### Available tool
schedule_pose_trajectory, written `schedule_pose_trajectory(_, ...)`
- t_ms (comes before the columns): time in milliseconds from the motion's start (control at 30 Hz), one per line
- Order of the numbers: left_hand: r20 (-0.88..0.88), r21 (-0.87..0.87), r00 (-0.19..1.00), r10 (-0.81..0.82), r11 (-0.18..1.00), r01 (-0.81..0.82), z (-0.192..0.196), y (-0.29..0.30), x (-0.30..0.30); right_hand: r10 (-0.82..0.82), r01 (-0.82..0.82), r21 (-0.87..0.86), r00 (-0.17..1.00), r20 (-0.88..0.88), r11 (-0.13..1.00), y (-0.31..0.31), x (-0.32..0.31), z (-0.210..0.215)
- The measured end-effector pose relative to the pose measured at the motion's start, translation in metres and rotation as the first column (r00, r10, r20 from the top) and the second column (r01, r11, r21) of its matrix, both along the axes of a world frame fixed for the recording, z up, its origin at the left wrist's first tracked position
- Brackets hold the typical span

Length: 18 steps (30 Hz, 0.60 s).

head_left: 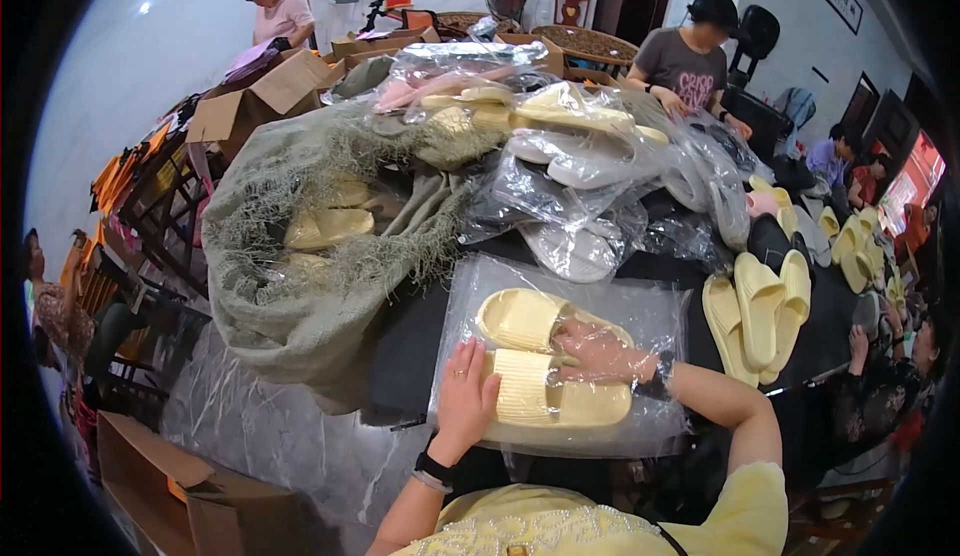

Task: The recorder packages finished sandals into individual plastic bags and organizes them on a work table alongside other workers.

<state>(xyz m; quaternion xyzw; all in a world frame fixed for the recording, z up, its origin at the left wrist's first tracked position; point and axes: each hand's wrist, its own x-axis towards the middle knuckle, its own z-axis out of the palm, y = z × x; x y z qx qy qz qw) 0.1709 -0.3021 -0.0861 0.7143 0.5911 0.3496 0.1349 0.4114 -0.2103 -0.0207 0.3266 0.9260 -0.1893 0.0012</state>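
Observation:
A pair of pale yellow slide slippers (525,402) lies side by side in a clear plastic bag (655,416) on the black table in front of me. My right hand (600,352) reaches into the bag from the right, under the film. Its fingers close on the inner edges of both slippers, near the straps; the film blurs the fingertips. My left hand (466,396) rests at the bag's left side, against the toe of the nearer slipper. Its fingers are stretched out, with the thumb apart on the slipper.
A large green woven sack (270,326) holding yellow slippers stands left. Bagged slippers (580,166) pile up behind. Loose yellow slippers (758,306) lie right. An open carton (190,486) is at lower left. A person in a grey shirt (685,61) works across the table; others are farther off.

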Motion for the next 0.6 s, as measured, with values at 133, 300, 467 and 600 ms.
schedule_pose_trajectory(133,0.003,-0.001,1.0,0.003,1.0,-0.003,0.001,-0.002,0.0,0.034,-0.035,-0.021,0.998,-0.06,0.999,0.001,-0.005,-0.017)
schedule_pose_trajectory(300,0.005,-0.035,1.0,0.02,0.999,-0.02,-0.002,-0.003,0.003,-0.035,0.035,0.0,0.996,-0.087,0.999,-0.007,0.004,-0.01)
schedule_pose_trajectory(467,-0.208,-0.018,0.978,0.035,0.999,-0.039,-0.004,-0.005,0.009,-0.137,0.162,0.162,0.978,-0.156,0.973,-0.022,0.057,-0.01)
schedule_pose_trajectory(600,-0.237,0.006,0.971,0.028,1.0,-0.027,-0.004,-0.004,0.011,-0.351,0.377,0.235,0.925,-0.149,0.896,-0.046,0.118,-0.034)
